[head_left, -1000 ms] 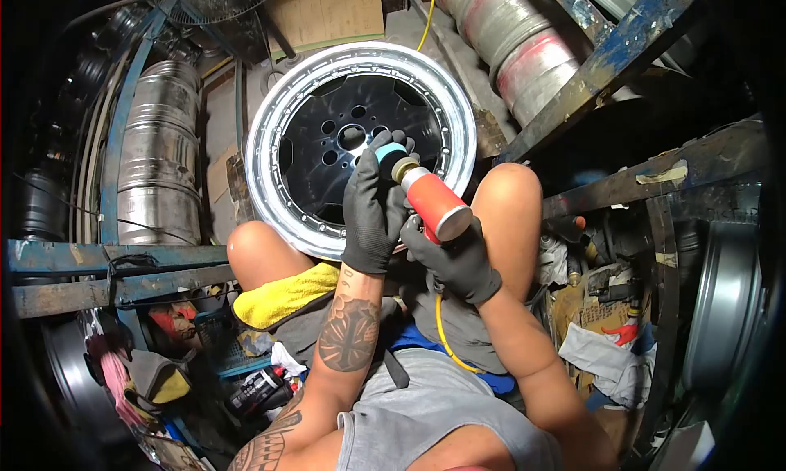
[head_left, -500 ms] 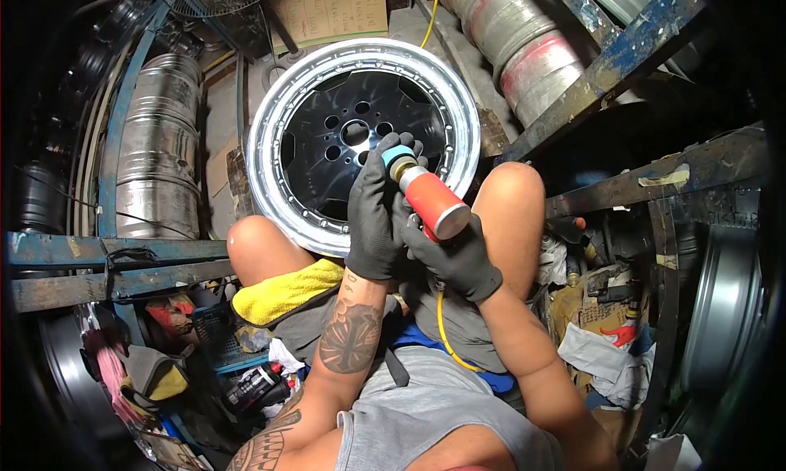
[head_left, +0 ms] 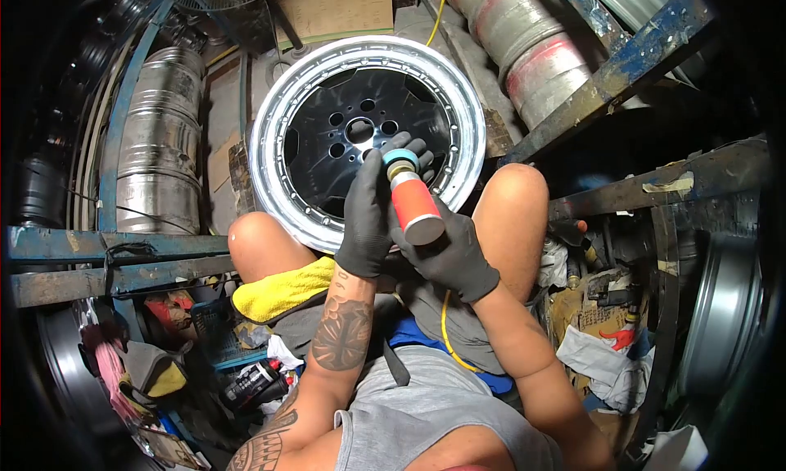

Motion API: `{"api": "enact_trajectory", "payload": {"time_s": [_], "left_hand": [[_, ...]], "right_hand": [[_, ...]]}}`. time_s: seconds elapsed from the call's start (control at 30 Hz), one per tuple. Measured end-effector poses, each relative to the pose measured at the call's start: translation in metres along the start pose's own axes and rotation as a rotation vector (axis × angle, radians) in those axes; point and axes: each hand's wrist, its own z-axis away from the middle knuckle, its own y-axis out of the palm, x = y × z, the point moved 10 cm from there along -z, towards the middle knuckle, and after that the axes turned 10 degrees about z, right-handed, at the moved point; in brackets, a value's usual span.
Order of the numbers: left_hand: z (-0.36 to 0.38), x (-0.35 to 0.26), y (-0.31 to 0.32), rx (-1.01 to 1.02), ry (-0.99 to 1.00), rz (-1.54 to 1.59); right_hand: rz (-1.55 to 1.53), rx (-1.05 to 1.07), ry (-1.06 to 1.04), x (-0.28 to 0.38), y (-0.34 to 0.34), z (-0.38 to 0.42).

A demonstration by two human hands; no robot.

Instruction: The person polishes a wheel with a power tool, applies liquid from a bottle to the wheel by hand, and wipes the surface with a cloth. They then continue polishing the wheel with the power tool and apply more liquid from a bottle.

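Observation:
My right hand (head_left: 454, 262), in a dark grey glove, is closed round a red air polisher (head_left: 415, 205) and holds it tilted, its silver end toward me. A round blue pad (head_left: 401, 158) sits at the tool's far end, past a brass-coloured neck. My left hand (head_left: 365, 217), gloved alike, lies along the left side with its palm behind the pad. Its fingers are stretched out and apart beyond the pad; whether they press on it is hidden. Below both hands lies a wheel rim (head_left: 260, 172) with a bright polished lip and a glossy black face.
My knees flank the rim, with a yellow cloth (head_left: 282, 291) over the left one. A yellow hose (head_left: 446, 332) hangs below my right hand. Metal drums (head_left: 160, 143) stand left, blue steel frames (head_left: 614, 78) right. Cardboard (head_left: 336, 12) is at the back.
My left fingers, earlier curled round the blue pad, have spread out beyond it. The polisher has turned more upright in view, its silver end shifting left.

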Motion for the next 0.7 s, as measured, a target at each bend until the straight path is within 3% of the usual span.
{"api": "enact_trajectory", "payload": {"time_s": [0.1, 0.2, 0.3, 0.5, 0.6, 0.7], "left_hand": [[0.002, -0.006, -0.009, -0.082, -0.079, -0.253], [0.003, -0.024, 0.005, 0.191, 0.085, -1.169], [0.018, -0.041, 0.033, 0.336, 0.384, -1.641], [0.017, -0.033, 0.004, 0.152, -0.052, -0.677], [0.019, -0.042, 0.014, 0.219, 0.117, -0.971], [0.016, -0.04, 0.011, 0.078, 0.124, -0.889]], "right_hand": [[0.029, 0.014, 0.009, -0.001, 0.005, -0.001], [0.036, 0.022, -0.012, 0.001, 0.007, -0.002], [0.036, 0.054, -0.006, 0.0, 0.012, -0.001], [0.014, 0.12, 0.0, 0.002, 0.017, 0.004], [-0.012, 0.106, 0.013, 0.005, 0.018, 0.009], [-0.054, 0.06, 0.016, 0.003, 0.015, 0.003]]}}
